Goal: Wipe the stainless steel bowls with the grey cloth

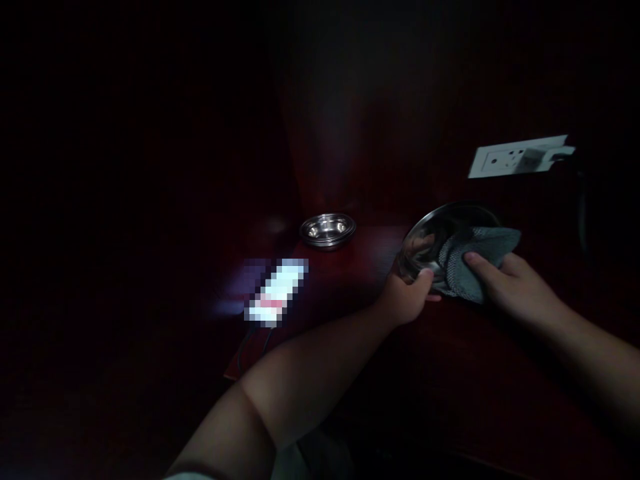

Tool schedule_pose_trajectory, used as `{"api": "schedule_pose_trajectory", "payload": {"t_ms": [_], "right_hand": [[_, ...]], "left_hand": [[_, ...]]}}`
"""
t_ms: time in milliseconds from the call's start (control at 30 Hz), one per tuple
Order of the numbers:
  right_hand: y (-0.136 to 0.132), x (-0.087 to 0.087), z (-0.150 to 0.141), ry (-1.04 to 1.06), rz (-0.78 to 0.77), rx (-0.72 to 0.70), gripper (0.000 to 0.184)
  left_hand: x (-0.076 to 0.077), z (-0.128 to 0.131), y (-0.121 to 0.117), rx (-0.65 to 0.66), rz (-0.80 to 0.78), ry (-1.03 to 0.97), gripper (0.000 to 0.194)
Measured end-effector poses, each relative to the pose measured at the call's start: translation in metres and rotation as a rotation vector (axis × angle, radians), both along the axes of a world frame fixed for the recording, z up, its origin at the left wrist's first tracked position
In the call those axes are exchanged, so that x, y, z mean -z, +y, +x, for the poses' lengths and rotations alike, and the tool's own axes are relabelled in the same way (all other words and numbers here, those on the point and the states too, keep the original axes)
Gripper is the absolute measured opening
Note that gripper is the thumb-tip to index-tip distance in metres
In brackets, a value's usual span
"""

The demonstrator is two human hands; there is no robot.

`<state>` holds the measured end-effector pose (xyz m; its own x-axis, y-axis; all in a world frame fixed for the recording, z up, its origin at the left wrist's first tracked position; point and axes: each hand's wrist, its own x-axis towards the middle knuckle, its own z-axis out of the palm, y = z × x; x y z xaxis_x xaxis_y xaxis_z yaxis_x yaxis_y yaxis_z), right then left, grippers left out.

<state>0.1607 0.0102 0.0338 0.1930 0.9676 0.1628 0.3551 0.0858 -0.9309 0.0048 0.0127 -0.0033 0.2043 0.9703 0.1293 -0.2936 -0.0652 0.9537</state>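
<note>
The scene is very dark. My left hand [407, 293] grips the near rim of a shiny steel plate [435, 230], held tilted above a dark red table [450, 373]. My right hand [510, 283] presses a grey mesh cloth [475, 260] against the plate's inner face, fingers closed on the cloth. A second small steel bowl [327, 230] stands on the table farther back, to the left of both hands.
A lit phone screen [275, 293], pixelated, lies on the table at left with a cable running toward the near edge. A white wall socket plate [505, 160] with a plug in it is at the back right. Everything else is in darkness.
</note>
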Motion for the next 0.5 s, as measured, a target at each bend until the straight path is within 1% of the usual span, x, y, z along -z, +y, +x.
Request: {"api": "schedule_pose_trajectory", "payload": {"t_ms": [200, 333, 500], "right_hand": [[-0.0008, -0.0006, 0.0032, -0.029, -0.057, 0.003, 0.026], [-0.0005, -0.0014, 0.0047, -0.08, -0.049, 0.032, 0.026], [-0.0027, -0.0035, 0.0046, -0.112, -0.021, 0.086, 0.026]], "left_hand": [[0.0048, -0.001, 0.0018, 0.029, 0.041, 0.02, 0.058], [0.0074, -0.0039, 0.0011, 0.042, 0.07, 0.044, 0.061], [0.0007, -0.0083, -0.0039, 0.095, 0.127, 0.087, 0.059]]}}
